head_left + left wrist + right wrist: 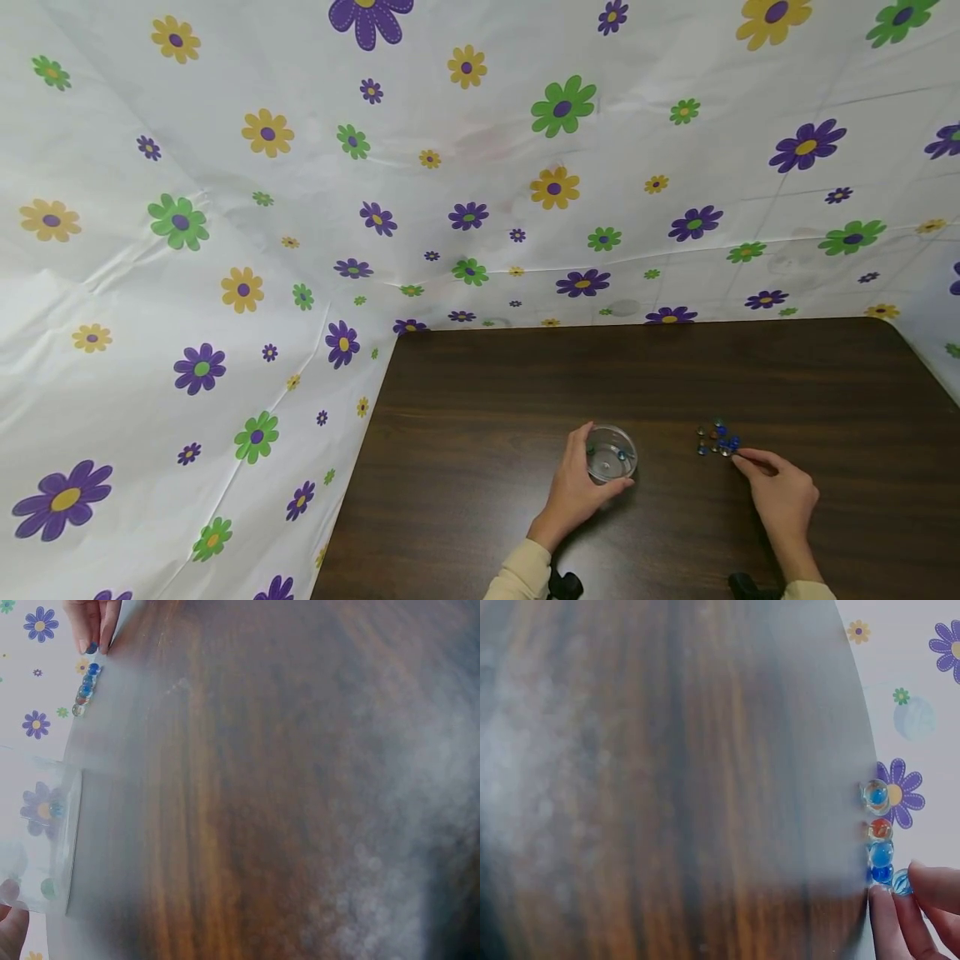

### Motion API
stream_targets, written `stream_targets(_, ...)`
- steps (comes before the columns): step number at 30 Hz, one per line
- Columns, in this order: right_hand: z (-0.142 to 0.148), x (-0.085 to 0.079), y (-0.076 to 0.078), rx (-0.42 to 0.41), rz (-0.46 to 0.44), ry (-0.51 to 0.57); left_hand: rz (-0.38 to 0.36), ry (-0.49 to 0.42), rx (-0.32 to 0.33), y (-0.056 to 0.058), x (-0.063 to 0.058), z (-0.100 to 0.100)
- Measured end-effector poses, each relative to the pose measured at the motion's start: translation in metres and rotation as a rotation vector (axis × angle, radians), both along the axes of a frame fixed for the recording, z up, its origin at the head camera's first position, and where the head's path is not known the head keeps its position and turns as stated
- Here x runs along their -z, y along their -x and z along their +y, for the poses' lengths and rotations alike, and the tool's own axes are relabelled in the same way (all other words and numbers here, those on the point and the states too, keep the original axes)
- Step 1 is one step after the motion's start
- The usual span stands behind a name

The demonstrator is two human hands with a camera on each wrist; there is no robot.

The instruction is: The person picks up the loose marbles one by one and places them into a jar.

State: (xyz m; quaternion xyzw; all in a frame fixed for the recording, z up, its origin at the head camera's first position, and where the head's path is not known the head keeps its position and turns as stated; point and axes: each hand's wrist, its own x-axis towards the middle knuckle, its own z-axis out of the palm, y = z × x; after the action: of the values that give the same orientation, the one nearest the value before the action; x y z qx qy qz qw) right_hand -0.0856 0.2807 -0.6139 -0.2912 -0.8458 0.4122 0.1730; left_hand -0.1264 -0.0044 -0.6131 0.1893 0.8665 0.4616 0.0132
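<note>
My left hand (576,487) grips a clear round cup (612,454) standing on the table, thumb on its near side and fingers around the left. A few marbles lie inside the cup; in the left wrist view a green marble (49,889) shows through its wall. Right of the cup, several glass marbles (717,439), blue, clear and amber, sit in a loose cluster. At the cluster's right edge my right hand (780,492) pinches a blue marble (902,882) between thumb and fingers. An orange-red marble (880,828) lies among the others in the right wrist view.
The dark wood table (480,392) ends at a back edge against a white flowered sheet (480,125), which also hangs along the left side. Dark wrist straps (564,585) show at the bottom of the head view.
</note>
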Motion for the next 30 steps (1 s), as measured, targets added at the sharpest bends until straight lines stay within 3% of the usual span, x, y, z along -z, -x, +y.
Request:
stream_targets(8,0.002,-0.002,0.001,-0.01,-0.036,0.014,0.0,0.004,0.001,0.0,0.0,0.0)
stream_targets(18,0.002,-0.008,0.002,0.004,-0.008,0.007,-0.002,0.002,0.004,0.001,0.0,0.0)
stream_targets(30,-0.007,-0.026,0.003,-0.004,0.01,0.059,-0.013,0.013,0.001,-0.001,-0.002,0.0)
